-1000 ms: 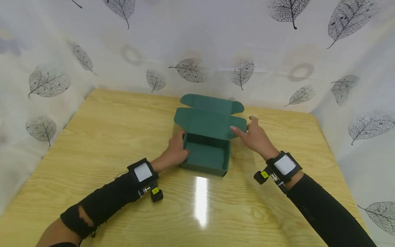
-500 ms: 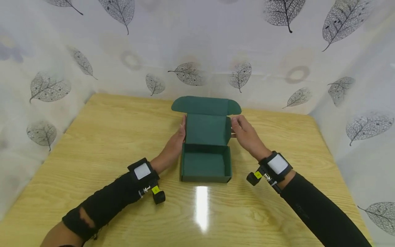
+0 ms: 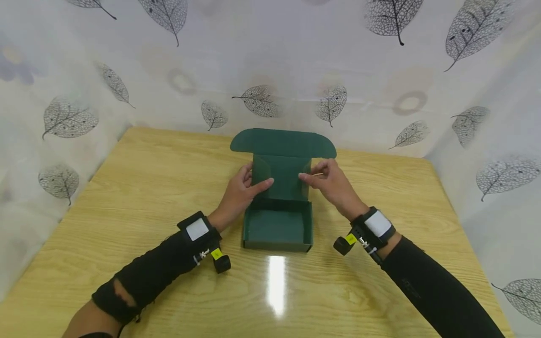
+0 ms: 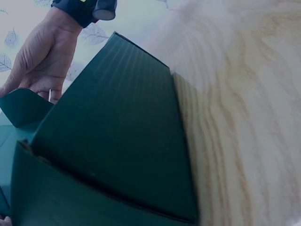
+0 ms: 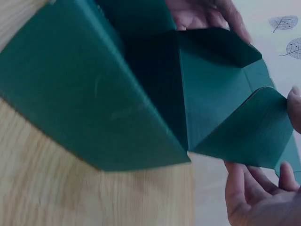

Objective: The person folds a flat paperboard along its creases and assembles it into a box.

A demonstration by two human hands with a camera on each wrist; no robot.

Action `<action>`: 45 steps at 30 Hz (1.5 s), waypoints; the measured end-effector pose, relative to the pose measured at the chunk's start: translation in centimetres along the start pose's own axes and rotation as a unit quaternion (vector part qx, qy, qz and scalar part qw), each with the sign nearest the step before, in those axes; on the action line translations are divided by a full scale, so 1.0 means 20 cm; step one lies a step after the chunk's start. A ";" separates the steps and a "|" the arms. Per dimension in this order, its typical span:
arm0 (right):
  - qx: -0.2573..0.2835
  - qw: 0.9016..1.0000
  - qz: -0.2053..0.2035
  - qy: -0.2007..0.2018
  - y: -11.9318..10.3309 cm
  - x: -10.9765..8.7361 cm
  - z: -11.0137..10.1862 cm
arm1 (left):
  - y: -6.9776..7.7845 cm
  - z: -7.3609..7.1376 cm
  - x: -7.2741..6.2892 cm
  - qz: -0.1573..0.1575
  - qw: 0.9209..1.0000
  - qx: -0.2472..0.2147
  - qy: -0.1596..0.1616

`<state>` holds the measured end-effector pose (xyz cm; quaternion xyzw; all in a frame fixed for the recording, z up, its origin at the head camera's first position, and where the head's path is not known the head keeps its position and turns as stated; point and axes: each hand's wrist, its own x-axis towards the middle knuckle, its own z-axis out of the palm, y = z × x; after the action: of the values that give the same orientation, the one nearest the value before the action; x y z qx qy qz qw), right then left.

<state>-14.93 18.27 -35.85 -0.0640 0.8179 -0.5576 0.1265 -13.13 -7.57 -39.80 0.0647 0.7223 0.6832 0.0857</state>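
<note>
A dark green cardboard mailer box [image 3: 276, 246] sits on the table with its lid [image 3: 282, 176] raised at the back. The lid's front flap [image 3: 282, 142] stretches out beyond it, with rounded ears at both ends. My left hand [image 3: 240, 193] holds the lid's left side flap, thumb on the inner face and fingers behind. Opposite, my right hand [image 3: 336, 188] pinches the right side flap [image 5: 254, 129] between thumb and fingers. Both side flaps are folded inward from the lid. Inside the box, the bare floor shows. The outer wall [image 4: 117, 127] fills much of the left wrist view.
A light wood table [image 3: 169, 159] lies under the box. Pale cloth with a leaf print [image 3: 279, 56] hangs along the back and sides. A wrist camera [image 3: 221, 264] sticks out below the left wrist, another camera [image 3: 343, 245] below the right.
The lid's side flaps have folded inward from lying spread. My left hand has moved from the box's left wall up to the lid. The box has turned straighter and shifted slightly nearer.
</note>
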 end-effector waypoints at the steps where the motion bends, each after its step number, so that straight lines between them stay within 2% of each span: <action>1: 0.005 1.000 0.005 0.006 0.00 0.00 0.01 | 0.00 0.01 0.00 0.003 1.000 -0.003 -0.001; 4: 0.006 1.000 0.012 0.015 0.00 0.00 0.04 | 0.00 0.03 0.01 0.011 1.000 0.006 0.006; 9: -0.060 0.998 -0.007 0.017 -0.02 -0.01 0.08 | -0.01 0.04 0.02 0.038 0.998 0.036 0.017; 12: -0.088 0.995 -0.025 0.026 -0.02 -0.01 0.09 | -0.02 0.04 0.03 0.059 0.998 0.032 0.006; 14: -0.079 0.996 -0.028 0.024 -0.01 -0.01 0.08 | -0.03 0.02 0.03 0.064 0.998 0.022 -0.010; 18: -0.006 1.000 -0.026 0.001 0.03 -0.01 0.01 | -0.02 -0.04 0.03 0.059 0.997 -0.028 -0.034; 21: 0.041 0.999 -0.034 -0.005 0.02 0.00 -0.04 | 0.01 -0.07 0.04 0.063 0.994 -0.077 -0.034; 24: 0.041 0.997 -0.063 -0.009 0.01 0.01 -0.05 | 0.03 -0.07 0.04 0.085 0.989 -0.119 -0.023; 26: 0.026 0.997 -0.077 -0.013 -0.01 0.01 -0.05 | 0.05 -0.07 0.04 0.099 0.989 -0.108 -0.017; 30: -0.007 0.997 -0.081 -0.008 -0.02 0.00 -0.05 | 0.05 -0.07 0.03 0.129 0.991 -0.013 -0.019; 33: -0.009 0.996 -0.084 0.008 -0.01 -0.01 -0.06 | 0.05 -0.07 0.02 0.146 0.988 0.051 -0.014; 39: 0.020 0.993 -0.119 0.011 -0.01 -0.02 -0.07 | 0.06 -0.11 0.00 0.173 0.982 0.075 0.001; 42: -0.004 0.995 -0.103 -0.007 -0.03 -0.03 -0.08 | 0.08 -0.13 -0.01 0.166 0.982 0.085 -0.008; 45: -0.039 0.997 -0.068 -0.025 -0.03 -0.05 -0.10 | 0.09 -0.16 -0.01 0.139 0.986 0.088 -0.027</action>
<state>-14.47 20.10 -34.37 -0.1382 0.8292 -0.5311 0.1059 -13.58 -10.56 -37.82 0.1903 0.7611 0.6201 0.0031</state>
